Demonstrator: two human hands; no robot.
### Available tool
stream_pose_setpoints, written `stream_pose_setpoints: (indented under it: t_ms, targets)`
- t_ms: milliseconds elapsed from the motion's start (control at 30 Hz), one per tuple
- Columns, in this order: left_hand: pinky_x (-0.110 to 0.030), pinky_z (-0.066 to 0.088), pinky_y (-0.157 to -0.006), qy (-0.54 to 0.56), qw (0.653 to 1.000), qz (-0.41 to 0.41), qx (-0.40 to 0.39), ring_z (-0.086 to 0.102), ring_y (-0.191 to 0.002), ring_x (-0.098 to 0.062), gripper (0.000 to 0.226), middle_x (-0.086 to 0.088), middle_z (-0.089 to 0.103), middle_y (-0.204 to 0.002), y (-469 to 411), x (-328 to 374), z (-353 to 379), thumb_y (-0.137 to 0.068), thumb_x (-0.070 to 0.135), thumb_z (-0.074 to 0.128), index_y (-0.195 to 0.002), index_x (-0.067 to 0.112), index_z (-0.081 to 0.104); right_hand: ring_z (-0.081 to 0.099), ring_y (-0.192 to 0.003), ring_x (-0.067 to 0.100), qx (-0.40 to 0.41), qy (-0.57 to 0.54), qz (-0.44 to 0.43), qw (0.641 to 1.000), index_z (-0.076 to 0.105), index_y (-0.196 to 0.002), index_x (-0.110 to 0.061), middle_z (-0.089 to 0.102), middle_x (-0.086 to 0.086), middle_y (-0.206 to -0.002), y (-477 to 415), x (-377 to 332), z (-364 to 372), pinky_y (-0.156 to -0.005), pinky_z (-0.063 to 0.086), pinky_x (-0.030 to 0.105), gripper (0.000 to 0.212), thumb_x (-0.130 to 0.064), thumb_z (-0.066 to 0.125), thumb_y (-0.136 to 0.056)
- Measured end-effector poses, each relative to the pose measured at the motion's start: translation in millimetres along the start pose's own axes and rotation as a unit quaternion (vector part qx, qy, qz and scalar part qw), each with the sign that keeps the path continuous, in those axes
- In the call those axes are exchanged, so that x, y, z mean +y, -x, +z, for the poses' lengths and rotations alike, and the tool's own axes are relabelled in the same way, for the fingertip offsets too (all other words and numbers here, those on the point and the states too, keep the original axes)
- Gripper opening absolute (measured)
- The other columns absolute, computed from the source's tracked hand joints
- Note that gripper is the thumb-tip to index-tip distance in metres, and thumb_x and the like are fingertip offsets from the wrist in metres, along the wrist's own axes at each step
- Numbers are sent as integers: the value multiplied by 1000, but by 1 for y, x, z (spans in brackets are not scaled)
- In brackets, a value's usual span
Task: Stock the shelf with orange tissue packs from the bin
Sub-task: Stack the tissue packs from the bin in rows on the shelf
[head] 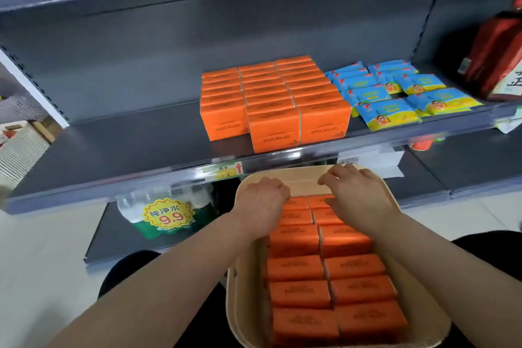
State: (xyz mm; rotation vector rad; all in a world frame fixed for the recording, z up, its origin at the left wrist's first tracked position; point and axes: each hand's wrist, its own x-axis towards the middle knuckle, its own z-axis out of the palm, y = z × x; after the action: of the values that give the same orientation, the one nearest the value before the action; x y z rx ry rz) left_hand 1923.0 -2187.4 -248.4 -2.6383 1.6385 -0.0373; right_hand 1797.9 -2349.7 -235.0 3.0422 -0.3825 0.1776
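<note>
A cream bin [233, 302] sits in front of me, filled with two rows of orange tissue packs [299, 292]. My left hand [261, 196] reaches into the bin's far left end, and its fingers curl down around the farthest pack of the left row. My right hand [357, 192] lies over the far end of the right row, fingers bent over a pack's far edge and thumb on its near side. On the dark shelf [127, 147] above the bin stands a block of stocked orange packs [271, 104] in three rows.
Blue and yellow packs [395, 96] lie to the right of the orange block, and a red package [497, 59] stands at the far right. Bottled water with a 9.9 price sticker [168, 215] is on the lower shelf, left of the bin. The shelf's left half is bare.
</note>
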Motion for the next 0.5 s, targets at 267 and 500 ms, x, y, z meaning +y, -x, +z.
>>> stream_pose_setpoints:
  t_ms: [267, 500]
  targets:
    - [-34, 41, -95, 133, 989, -12, -69, 48, -116, -22, 28, -3, 51, -125, 34, 48, 60, -92, 26, 50, -118, 18, 52, 50, -116, 18, -77, -87, 36, 993, 56, -118, -30, 55, -6, -118, 64, 10, 58, -95, 36, 35, 30, -32, 55, -88]
    - [-29, 42, -97, 209, 976, -66, -18, 48, -115, -10, 29, 7, 54, -125, 56, 45, 81, -97, 35, 45, -124, 25, 52, 42, -120, 15, -132, -122, 12, 984, 50, -123, -31, 48, -8, -123, 70, 5, 74, -98, 32, 31, 39, -43, 57, -87]
